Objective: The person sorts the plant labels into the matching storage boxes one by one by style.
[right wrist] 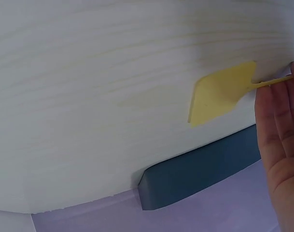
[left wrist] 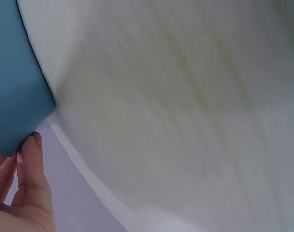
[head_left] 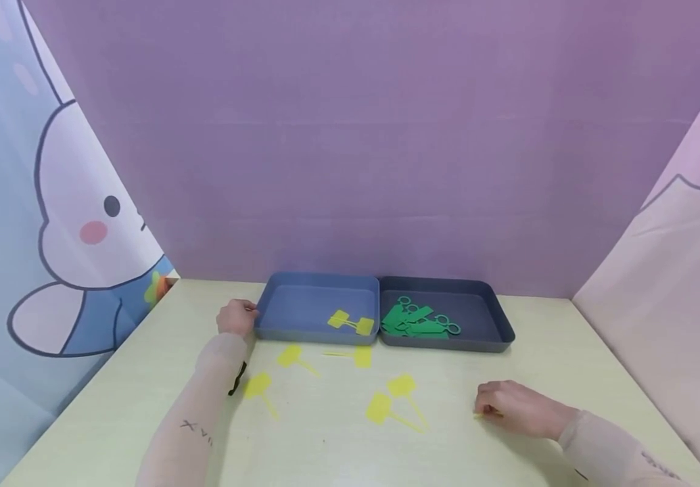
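My left hand (head_left: 237,318) grips the left side of the blue tray (head_left: 304,301), its fingertips at the tray's rim and wall in the left wrist view. Out on the right of the table, my right hand (head_left: 512,407) pinches the thin stem of a yellow tag (right wrist: 221,94). The tag's flat square head sticks out beyond the fingers, close over the tabletop in the right wrist view. Two similar yellow tags (head_left: 364,327) lie inside the blue tray near its right end. Several more loose yellow tags (head_left: 379,408) are spread on the table in front, heads and stems pointing various ways.
A dark grey tray (head_left: 477,318) stands against the right side of the blue one, holding a pile of green tags (head_left: 427,327) with ring ends. Both trays sit at the back of the pale wooden table (head_left: 325,453), by a purple cloth backdrop (head_left: 386,135). Printed cloths hang at both sides.
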Motion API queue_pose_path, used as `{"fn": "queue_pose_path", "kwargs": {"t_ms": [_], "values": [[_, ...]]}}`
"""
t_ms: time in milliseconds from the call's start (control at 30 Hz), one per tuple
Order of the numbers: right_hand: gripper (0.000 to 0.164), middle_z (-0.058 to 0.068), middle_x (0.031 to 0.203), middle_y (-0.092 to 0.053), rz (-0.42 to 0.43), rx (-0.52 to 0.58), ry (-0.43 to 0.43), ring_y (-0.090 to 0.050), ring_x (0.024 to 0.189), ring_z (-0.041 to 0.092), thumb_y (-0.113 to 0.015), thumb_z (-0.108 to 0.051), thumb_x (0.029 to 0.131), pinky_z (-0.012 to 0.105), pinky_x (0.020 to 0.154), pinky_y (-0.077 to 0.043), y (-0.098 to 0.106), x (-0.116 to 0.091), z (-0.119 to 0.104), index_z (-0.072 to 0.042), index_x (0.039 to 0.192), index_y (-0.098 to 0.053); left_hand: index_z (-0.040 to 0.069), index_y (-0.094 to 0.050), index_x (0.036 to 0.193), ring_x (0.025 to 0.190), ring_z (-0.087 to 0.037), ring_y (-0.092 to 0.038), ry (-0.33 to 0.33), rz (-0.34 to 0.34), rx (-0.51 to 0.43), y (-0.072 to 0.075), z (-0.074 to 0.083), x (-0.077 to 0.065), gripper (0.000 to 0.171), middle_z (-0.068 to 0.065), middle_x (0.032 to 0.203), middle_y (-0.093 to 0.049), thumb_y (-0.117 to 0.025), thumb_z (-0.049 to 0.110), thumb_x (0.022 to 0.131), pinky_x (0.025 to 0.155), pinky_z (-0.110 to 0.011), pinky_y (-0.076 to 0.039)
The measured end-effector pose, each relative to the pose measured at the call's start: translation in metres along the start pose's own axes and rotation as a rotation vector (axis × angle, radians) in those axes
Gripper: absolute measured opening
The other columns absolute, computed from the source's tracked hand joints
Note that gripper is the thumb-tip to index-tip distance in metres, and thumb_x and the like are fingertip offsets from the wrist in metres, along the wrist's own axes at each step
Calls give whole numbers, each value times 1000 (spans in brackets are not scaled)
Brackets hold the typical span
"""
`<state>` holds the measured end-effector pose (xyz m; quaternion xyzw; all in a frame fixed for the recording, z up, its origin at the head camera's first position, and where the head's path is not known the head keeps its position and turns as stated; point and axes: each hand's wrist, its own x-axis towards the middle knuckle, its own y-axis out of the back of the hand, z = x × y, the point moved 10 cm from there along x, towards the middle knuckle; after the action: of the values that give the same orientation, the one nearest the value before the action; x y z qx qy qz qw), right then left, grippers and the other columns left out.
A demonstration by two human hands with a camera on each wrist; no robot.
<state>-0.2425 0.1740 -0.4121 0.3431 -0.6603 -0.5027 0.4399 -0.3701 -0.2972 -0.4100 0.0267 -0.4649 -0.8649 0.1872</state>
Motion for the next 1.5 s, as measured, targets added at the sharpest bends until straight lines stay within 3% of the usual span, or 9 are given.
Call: {"fn": "queue_pose_path", "kwargs": {"t_ms": [200,633,833,1167,1400,1500], "values": [[30,-11,64,-44,20,14,12,-33,63,-8,-72,6,66,4,53,-27,2,2,2,-18,69,-54,1,-65,109,96,-38,-60,4,-3,2,-2,-2,3,27,-19,107,-65,-55,15,89,90,-52,-41],[29,-11,68,-50,12,61,-26,-40,62,-7,-68,11,63,6,54,-33,9,9,7,-16,71,-58,1,-66,108,96,-38,-60,4,-6,0,-7,-5,5,26,-19,106,-66,-55,16,89,90,-53,-40],[28,-11,71,-53,-15,102,-45,-42,64,-8,-66,11,66,9,53,-38,12,15,10,-14,76,-61,0,-66,109,94,-38,-60,6,-17,-26,-6,-3,3,27,-19,104,-66,-55,16,89,86,-51,-43],[24,-8,73,-57,0,80,-40,-44,64,-5,-66,10,68,10,54,-40,19,34,6,-11,78,-62,0,-65,109,95,-38,-60,12,-11,-36,-1,-2,2,27,-20,106,-65,-54,15,90,86,-51,-44],[17,-9,73,-54,-48,82,-137,-44,63,-3,-65,6,73,13,55,-40,22,47,8,-10,79,-63,1,-65,109,95,-37,-60,16,-14,-39,-3,-2,0,27,-19,106,-66,-54,16,90,85,-50,-45],[18,-8,74,-54,-34,79,-135,-44,63,-2,-64,6,74,13,55,-39,25,53,7,-11,79,-62,1,-66,109,95,-37,-60,17,-12,-39,-3,-3,1,27,-19,106,-66,-55,16,90,85,-49,-45]]}}
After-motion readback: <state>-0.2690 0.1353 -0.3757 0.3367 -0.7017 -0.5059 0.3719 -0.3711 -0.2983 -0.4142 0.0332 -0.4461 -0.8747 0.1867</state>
